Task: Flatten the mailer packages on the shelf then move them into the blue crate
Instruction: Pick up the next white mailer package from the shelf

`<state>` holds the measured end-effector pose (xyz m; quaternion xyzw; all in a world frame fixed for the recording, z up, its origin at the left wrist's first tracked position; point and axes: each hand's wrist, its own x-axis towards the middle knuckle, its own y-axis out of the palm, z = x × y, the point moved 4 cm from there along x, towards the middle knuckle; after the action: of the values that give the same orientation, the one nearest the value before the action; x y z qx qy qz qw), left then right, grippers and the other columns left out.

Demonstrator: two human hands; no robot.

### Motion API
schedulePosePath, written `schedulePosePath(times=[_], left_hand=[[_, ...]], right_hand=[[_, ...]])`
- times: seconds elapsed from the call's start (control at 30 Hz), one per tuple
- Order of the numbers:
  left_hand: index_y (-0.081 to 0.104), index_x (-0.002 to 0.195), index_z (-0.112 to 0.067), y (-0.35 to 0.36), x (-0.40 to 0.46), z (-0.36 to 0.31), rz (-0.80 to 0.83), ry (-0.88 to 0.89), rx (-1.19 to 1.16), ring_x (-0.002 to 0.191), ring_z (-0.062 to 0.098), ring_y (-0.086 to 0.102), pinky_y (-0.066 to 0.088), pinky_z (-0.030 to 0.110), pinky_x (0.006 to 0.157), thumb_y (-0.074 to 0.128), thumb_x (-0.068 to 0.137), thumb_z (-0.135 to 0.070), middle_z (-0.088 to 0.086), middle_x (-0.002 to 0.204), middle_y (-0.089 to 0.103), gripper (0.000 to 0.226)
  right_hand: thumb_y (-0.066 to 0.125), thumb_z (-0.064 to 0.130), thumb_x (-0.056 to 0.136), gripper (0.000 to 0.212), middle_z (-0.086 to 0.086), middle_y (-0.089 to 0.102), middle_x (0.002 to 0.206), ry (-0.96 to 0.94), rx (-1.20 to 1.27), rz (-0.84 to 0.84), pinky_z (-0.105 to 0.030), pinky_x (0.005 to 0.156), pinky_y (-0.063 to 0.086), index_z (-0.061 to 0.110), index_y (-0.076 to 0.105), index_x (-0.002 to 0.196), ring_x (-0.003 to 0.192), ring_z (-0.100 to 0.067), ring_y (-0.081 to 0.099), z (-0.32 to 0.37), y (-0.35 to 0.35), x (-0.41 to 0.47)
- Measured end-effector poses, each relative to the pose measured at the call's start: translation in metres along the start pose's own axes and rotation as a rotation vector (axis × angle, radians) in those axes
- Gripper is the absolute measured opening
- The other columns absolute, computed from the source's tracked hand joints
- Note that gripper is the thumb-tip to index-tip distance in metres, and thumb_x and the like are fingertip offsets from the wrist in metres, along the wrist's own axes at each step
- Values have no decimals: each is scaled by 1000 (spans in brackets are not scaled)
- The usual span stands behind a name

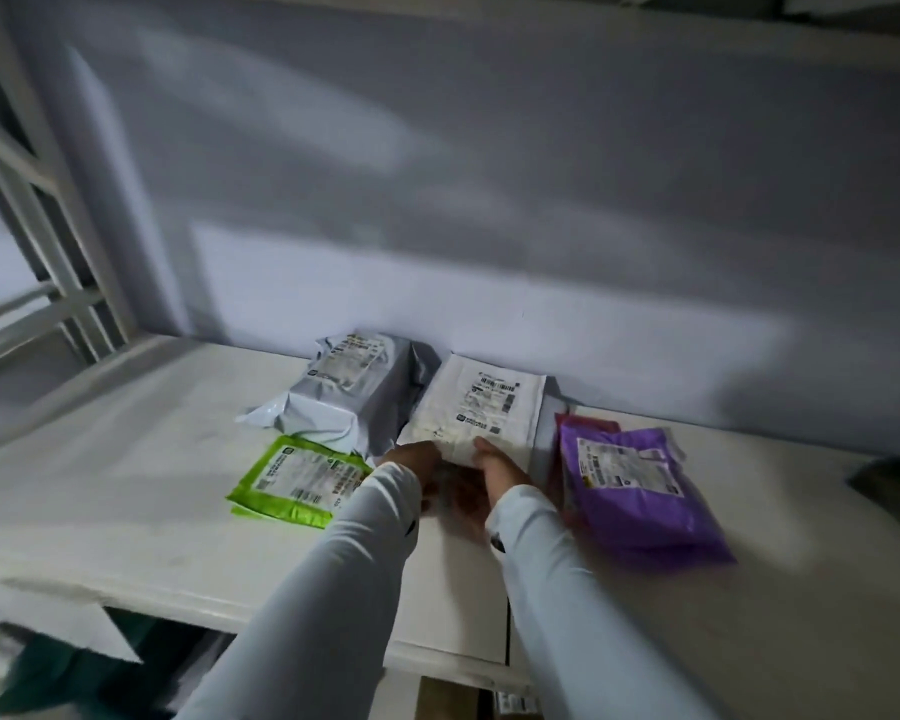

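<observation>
We have both hands on the white mailer (476, 407), which lies on the white shelf (126, 459) against the back wall, between the grey mailer (344, 387) and the purple mailer (640, 491). Our left hand (411, 472) curls at its near left corner and our right hand (494, 472) grips the near edge, thumb on top beside the label; the hands are close together, with a small gap between them. The frame is blurred, so the fingers beneath cannot be made out.

This mailer looks padded and plump, soft rather than stiff, and probably light; we judge it will give under the palms and spring back a little. The film looks smooth, so it may slide on the shelf when pressed, and the wall behind helps stop it. We think pressing flat across the middle, away from the label's edges, suits it best, then lifting by both long sides.

The green mailer (297, 478) looks already thin. The grey one is the bulkiest and crumpled. The blue crate is not in view.
</observation>
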<state>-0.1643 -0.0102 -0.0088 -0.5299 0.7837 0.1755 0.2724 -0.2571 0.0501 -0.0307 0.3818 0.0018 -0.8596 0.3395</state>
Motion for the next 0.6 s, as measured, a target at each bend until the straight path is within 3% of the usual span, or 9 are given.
schedulePosePath(times=[0.03, 0.1, 0.2, 0.27, 0.33, 0.37, 0.43, 0.47, 0.6], left_hand=[[59, 85, -12, -1, 1, 1, -7, -14, -18, 58, 19, 53, 48, 24, 49, 56, 90, -22, 5, 69, 57, 11], [59, 89, -11, 0, 6, -1, 0, -18, -33, 58, 20, 54, 44, 24, 53, 59, 89, -24, 6, 67, 58, 14], [62, 88, -11, -1, 8, 0, 5, -35, -144, 61, 17, 56, 46, 22, 49, 56, 90, -20, 3, 68, 64, 10], [58, 83, -6, -2, 8, 2, 31, -53, -359, 61, 21, 59, 51, 26, 46, 48, 95, -17, 6, 55, 65, 20], [54, 81, -5, -5, 5, 4, 58, -48, -479, 60, 24, 61, 51, 32, 56, 42, 99, -26, 11, 57, 66, 30], [53, 82, -6, -7, 2, 4, 80, -50, -463, 63, 25, 61, 50, 33, 58, 40, 99, -34, 13, 68, 66, 35], [56, 89, -6, -13, -2, 4, 136, -55, -396, 71, 27, 61, 47, 31, 61, 34, 97, -51, 14, 84, 65, 51], [56, 95, -6, -16, -4, 5, 163, -52, -385, 75, 28, 62, 46, 31, 64, 31, 95, -59, 14, 87, 66, 59], [50, 117, -7, -37, -17, 6, 238, -13, -549, 88, 33, 64, 49, 39, 82, 23, 84, -77, 16, 102, 66, 83]], right_hand=[[64, 32, 84, 34, -21, 70, 93, -16, 37, 3, -40, 74, 55, 4, 69, 105, 69, -30, 64, 0, 2, 2], [61, 23, 87, 27, -17, 68, 86, -89, 76, -32, -34, 65, 53, 4, 66, 105, 66, -28, 62, 4, 3, 0], [60, 20, 90, 14, -11, 66, 96, -335, -18, -251, -23, 64, 52, 8, 66, 93, 82, -27, 63, 18, -9, -4], [60, 21, 91, 22, -10, 66, 105, -430, -78, -360, -19, 76, 47, 2, 68, 96, 99, -28, 62, 28, -21, -15], [58, 21, 93, 36, -17, 63, 117, -401, -72, -386, -5, 68, 42, -11, 62, 111, 111, -32, 58, 32, -33, -13], [52, 22, 97, 44, -26, 55, 129, -371, -95, -342, -6, 80, 42, -13, 52, 123, 121, -36, 51, 34, -38, -10], [41, 23, 101, 50, -29, 35, 145, -317, -179, -263, -31, 107, 34, -9, 35, 138, 133, -40, 37, 37, -45, -10], [43, 22, 99, 48, -27, 38, 144, -301, -196, -292, -38, 106, 35, -8, 39, 136, 132, -39, 40, 38, -50, -11], [57, 19, 88, 34, -16, 59, 123, -358, -326, -362, -29, 82, 43, 0, 60, 116, 107, -30, 57, 32, -50, -25]])
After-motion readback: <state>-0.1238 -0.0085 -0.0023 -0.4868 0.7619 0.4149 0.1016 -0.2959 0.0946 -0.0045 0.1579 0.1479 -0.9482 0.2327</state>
